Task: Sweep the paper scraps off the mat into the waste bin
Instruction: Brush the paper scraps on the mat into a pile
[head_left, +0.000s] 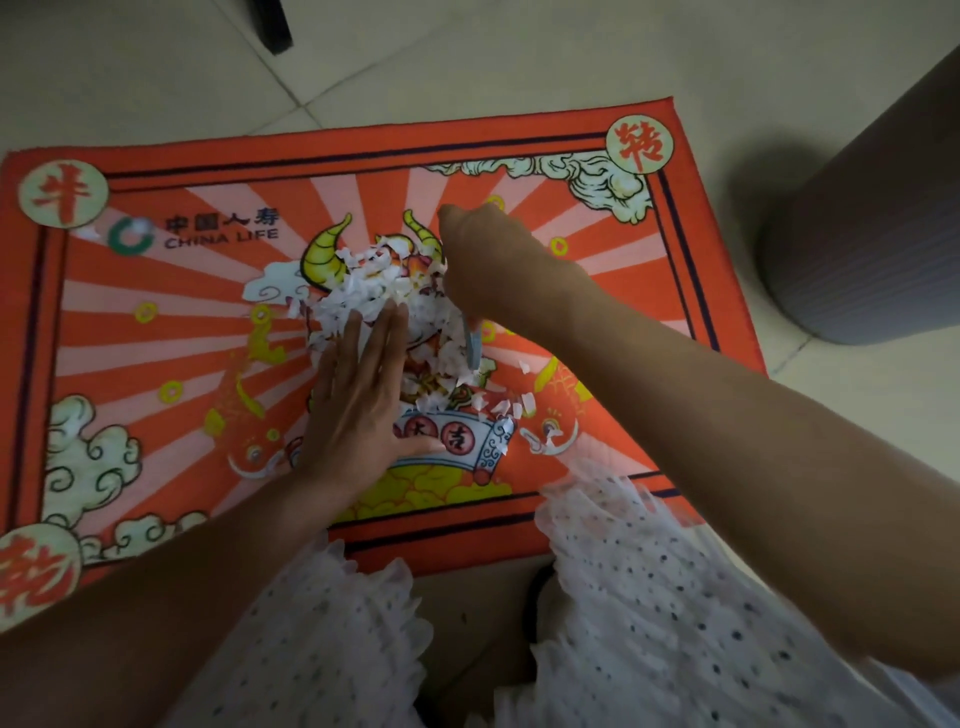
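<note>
Head view: much here is hidden or cut off. The right hand (480, 265) is seen from the back, its fingers curled under and away from the camera, so whether it grips anything cannot be told. A thin pale blue-grey edge (471, 343) shows just below that hand, against the scraps; what it belongs to is too little seen to name. The grey ribbed waste bin (872, 228) stands on the floor right of the mat, and its upper part runs out of the frame. A dark object (270, 26) at the top edge is cut off and cannot be identified. The lower border of the mat is partly covered by white dotted ruffled fabric (649, 597) and by both forearms.

The paper scraps (379, 296) are small, torn, white pieces heaped in a loose pile on the middle of the mat (156, 322), over the horned figure printed there. A thinner trail of pieces lies toward the near right of the pile, and a stray one or two sit by the China Life logo at the far left. The mat is red-orange with pale rays, clouds, fish and round corner badges, lying on pale floor tiles (156, 78).

The left hand (358, 405) lies flat, fingers straight and close together, thumb out, fingertips pressing the near edge of the pile.
</note>
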